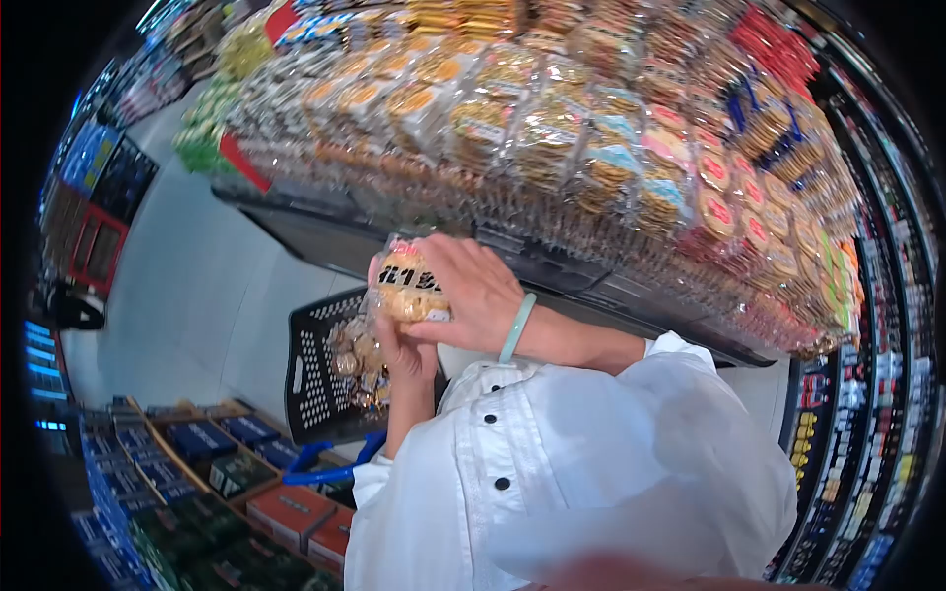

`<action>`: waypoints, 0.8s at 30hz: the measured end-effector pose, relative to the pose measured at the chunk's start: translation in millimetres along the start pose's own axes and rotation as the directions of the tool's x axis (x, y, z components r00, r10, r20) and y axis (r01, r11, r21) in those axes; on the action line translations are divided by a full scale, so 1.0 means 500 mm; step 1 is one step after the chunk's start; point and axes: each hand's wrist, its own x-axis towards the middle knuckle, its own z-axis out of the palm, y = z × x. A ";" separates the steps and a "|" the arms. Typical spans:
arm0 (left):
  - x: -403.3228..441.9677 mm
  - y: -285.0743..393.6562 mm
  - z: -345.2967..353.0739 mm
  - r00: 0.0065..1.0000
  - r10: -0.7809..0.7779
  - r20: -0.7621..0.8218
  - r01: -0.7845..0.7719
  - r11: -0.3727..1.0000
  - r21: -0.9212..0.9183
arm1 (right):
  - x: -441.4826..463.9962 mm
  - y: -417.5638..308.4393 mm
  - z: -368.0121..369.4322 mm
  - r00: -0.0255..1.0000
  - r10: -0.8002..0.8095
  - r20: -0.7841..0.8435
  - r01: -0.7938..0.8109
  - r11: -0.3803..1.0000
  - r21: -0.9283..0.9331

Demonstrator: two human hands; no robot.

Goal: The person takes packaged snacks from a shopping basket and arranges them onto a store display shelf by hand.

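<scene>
Glossy plast. snack pkg (pixel 402 288)

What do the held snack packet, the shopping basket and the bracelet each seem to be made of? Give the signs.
Snack packet: glossy clear plastic film, shown by glints and crinkles. Shopping basket: probably moulded black plastic, fairly matt, with regular holes through its wall. Bracelet: smooth, milky green ring, perhaps jade; glass or plastic is possible.
</scene>
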 end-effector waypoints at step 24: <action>0.041 -0.056 0.208 0.984 -0.138 0.115 0.136 0.990 0.024 | 0.101 0.113 -0.299 0.862 0.000 0.506 -0.136 0.963 0.232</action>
